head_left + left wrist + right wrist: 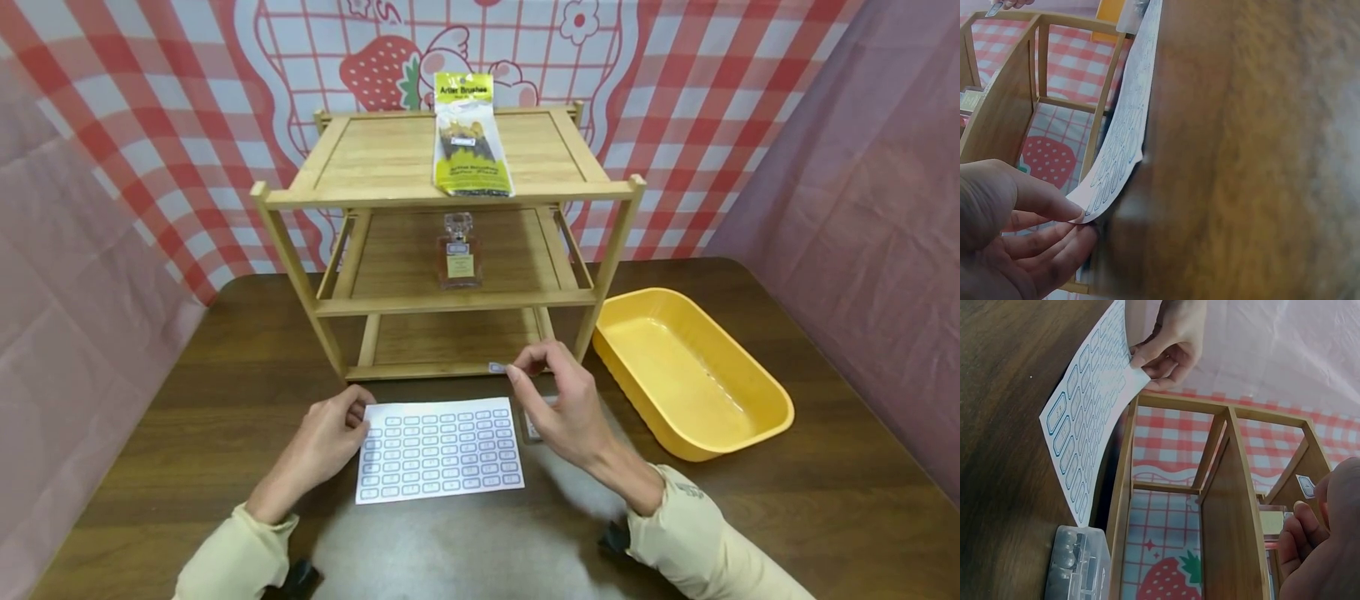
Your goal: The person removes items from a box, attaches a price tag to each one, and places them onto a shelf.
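Observation:
My left hand (326,435) pinches the upper left corner of a white sheet of blue-framed sticker labels (442,454); in the left wrist view the sheet curves down from thumb and fingers. The top left spot of its label grid is bare. Between thumb and index finger, my right hand (567,410) holds one small label (1305,486) by its end, up in front of the shelf's lower part. Under that hand lies a clear plastic case (1079,565) with round, shiny things inside, partly hidden by the hand in the head view.
A three-tier wooden shelf (455,303) stands behind the sheet. On its top lies a pack of artist brushes (472,171), and a perfume bottle (460,265) stands on the middle tier; both bear a small label. A yellow plastic basin (693,375) sits at the right.

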`<state>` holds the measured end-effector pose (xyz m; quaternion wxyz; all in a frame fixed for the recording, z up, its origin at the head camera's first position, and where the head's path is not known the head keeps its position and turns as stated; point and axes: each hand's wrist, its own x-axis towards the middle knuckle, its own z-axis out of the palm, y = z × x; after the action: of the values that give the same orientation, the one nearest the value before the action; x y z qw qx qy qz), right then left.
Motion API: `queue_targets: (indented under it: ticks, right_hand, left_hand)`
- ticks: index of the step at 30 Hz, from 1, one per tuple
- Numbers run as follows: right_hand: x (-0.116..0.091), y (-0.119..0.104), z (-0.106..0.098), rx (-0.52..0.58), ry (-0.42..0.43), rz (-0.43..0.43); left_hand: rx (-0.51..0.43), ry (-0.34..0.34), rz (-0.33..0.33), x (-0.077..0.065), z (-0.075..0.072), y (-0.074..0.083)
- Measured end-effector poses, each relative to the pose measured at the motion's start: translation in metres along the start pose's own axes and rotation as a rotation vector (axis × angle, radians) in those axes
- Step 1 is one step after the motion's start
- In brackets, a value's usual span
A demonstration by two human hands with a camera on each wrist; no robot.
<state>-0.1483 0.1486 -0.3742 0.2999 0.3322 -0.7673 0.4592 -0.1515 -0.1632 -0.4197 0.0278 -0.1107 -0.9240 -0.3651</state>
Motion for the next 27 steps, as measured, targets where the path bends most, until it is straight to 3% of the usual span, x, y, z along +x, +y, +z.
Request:
queue_targets:
  ticks: [12, 20, 27]
  right_hand:
    - [-0.0021, 0.0019, -0.0007, -0.008, -0.003, 0.010]
    - [-0.0025, 0.0055, -0.0011, -0.012, -0.009, -0.028]
    - [-0.0026, 0.0044, -0.0027, -0.007, -0.010, -0.010]
  left_hand:
    - [0.070, 0.029, 0.060, 0.0012, 0.0019, -0.0076]
    - [0.097, 0.019, 0.034, 0.0007, 0.0018, -0.0094]
    - [0.111, 0.027, 0.034, 0.0006, 0.0007, -0.0090]
